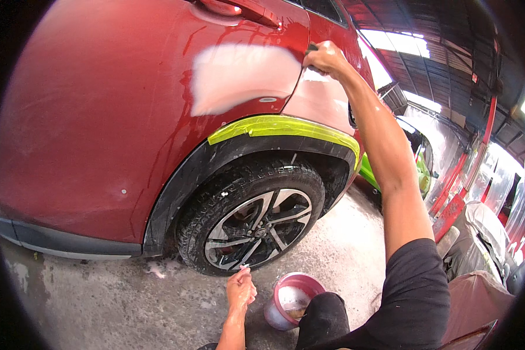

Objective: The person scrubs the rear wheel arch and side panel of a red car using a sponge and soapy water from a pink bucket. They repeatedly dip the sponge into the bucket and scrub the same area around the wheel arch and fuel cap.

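Observation:
My right hand is raised against the rear side of a red car, by the seam behind the rear door. Its fingers are wrapped round a small dark pad, mostly hidden by the hand. Beside it, a whitish, dull patch spreads over the door, with wet streaks running down around it. Low in front of the wheel, my left hand is closed with its fingers curled. Something small and pale shows at its top, too small to name.
Yellow-green tape runs along the black wheel arch trim. A pink bucket of whitish liquid stands by my knee. At right are a covered object, red posts and a bright green vehicle.

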Motion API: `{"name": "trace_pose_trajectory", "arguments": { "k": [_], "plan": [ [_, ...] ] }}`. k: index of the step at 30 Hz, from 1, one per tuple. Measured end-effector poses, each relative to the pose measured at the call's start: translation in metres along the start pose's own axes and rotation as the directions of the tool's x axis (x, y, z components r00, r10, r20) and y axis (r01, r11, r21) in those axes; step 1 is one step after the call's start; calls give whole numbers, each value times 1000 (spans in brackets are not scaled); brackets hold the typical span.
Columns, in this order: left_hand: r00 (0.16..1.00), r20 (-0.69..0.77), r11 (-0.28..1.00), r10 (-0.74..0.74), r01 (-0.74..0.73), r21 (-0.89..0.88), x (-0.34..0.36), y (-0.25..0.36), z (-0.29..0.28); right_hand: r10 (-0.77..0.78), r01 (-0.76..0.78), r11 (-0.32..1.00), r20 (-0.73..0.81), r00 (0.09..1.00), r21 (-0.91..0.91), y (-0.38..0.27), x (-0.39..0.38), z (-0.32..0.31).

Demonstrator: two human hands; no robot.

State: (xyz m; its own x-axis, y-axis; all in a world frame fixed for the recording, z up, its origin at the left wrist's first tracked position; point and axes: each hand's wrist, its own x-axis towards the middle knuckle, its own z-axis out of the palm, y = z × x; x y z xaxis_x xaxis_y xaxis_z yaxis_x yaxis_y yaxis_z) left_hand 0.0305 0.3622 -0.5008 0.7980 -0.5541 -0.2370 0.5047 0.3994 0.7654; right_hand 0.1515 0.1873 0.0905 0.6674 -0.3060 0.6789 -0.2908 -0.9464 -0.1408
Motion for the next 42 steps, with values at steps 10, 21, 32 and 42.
{"name": "trace_pose_trajectory", "arguments": {
  "k": [10,21,32,42],
  "plan": [
    [1000,3,998,10,-10,66,-11,0,5,38,-38,999,-226,973,4,11,-1,15],
    [1000,13,998,-8,8,70,-14,0,7,-297,262,955,-373,879,-141,36,-112,104],
    [999,-15,997,33,-32,71,-11,2,5,3,114,973,-504,864,201,22,-83,32],
    [1000,14,999,3,-3,42,-9,-8,8,278,-12,918,-622,732,397,5,-106,123]
  ]
}}
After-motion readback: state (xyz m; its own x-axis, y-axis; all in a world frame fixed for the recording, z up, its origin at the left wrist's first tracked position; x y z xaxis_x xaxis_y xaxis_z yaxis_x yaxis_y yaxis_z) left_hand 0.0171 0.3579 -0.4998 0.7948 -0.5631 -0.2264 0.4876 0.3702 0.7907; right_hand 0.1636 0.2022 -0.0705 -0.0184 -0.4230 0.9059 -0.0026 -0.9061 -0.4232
